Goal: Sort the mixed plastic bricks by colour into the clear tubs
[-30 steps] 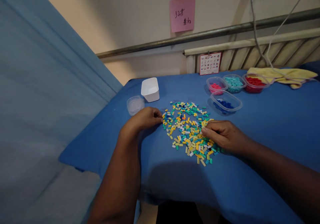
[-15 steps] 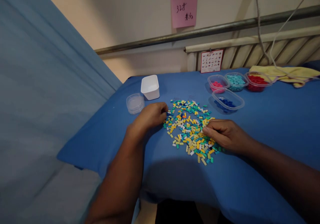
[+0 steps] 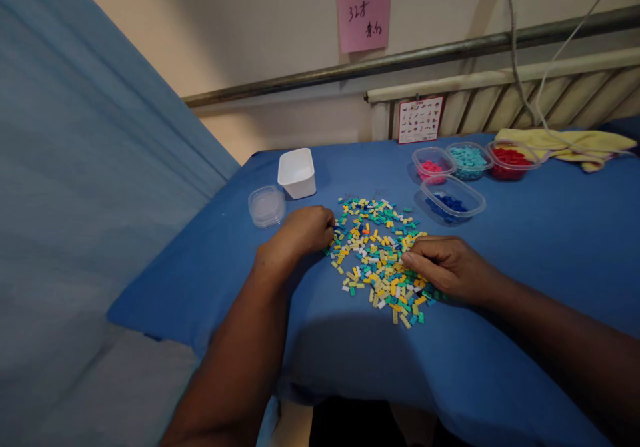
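Head view: small bricks (image 3: 387,275) between both hands (image 3: 309,228) (image 3: 453,268).

- Left hand (image 3: 310,229), curled, at left edge of bricks (image 3: 383,272)
- Right hand (image 3: 453,267), curled, at their right
- White box (image 3: 299,184) behind left hand
- Four tubs (image 3: 473,214) farther right

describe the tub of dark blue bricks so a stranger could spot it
On the blue sheet, find the loose pile of toy bricks. Past its far right side sit four clear plastic tubs. It is the nearest tub, the only one holding dark blue bricks.
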`<state>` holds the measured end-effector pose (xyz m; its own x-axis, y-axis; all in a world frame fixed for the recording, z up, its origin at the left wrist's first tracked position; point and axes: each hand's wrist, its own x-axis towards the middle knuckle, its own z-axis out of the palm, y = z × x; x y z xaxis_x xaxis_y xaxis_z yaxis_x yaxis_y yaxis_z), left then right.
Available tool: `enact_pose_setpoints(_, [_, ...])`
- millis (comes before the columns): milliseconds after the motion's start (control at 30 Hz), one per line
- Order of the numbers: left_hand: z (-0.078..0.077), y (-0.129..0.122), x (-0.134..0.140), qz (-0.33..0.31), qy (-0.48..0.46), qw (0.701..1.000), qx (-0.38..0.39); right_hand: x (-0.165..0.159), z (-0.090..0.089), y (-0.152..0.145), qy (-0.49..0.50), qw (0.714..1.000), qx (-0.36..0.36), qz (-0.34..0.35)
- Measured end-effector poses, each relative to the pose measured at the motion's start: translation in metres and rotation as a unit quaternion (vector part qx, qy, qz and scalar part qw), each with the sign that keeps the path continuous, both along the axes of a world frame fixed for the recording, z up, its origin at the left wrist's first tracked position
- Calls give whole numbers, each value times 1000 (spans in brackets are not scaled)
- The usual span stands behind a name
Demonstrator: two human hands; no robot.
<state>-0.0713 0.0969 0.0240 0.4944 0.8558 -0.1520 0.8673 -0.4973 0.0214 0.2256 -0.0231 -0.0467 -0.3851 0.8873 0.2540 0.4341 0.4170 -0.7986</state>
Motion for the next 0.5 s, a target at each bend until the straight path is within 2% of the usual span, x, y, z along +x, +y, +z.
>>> enact_pose_setpoints(233, [0,1,10,26,-38,999,-7,-1,0,0,3,1000,-4,-3])
enact_pose_setpoints(500, [0,5,7,9,-24,1000,-15,0,-2,0,0,1000,-7,0])
